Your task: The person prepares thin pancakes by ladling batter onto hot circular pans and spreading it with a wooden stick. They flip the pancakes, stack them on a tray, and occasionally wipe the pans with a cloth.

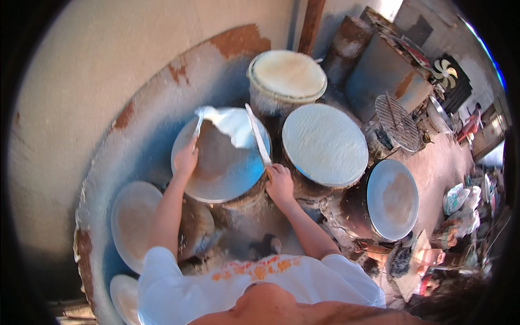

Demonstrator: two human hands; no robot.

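Note:
My left hand (pixel 186 161) is closed round a short, slim flat tool (pixel 198 128), its tip at the left end of a thin white sheet (pixel 234 123). That sheet, perhaps of batter, lies crumpled across the far part of a round grey griddle (pixel 211 176). In my right hand (pixel 280 183) is a long, pale flat stick (pixel 258 132), slanting up over the griddle's right side beside the sheet. Whether the stick touches the sheet I cannot tell. Bare, brownish griddle surface shows nearer to me.
Right of the griddle stands another round top covered by a whitish layer (pixel 325 143); behind it is a pale-topped drum (pixel 288 73). A bare round plate (pixel 394 199) tilts at the right, another (pixel 135 222) at the left. A wire grill rack (pixel 397 122) and a fan (pixel 445 73) stand farther right.

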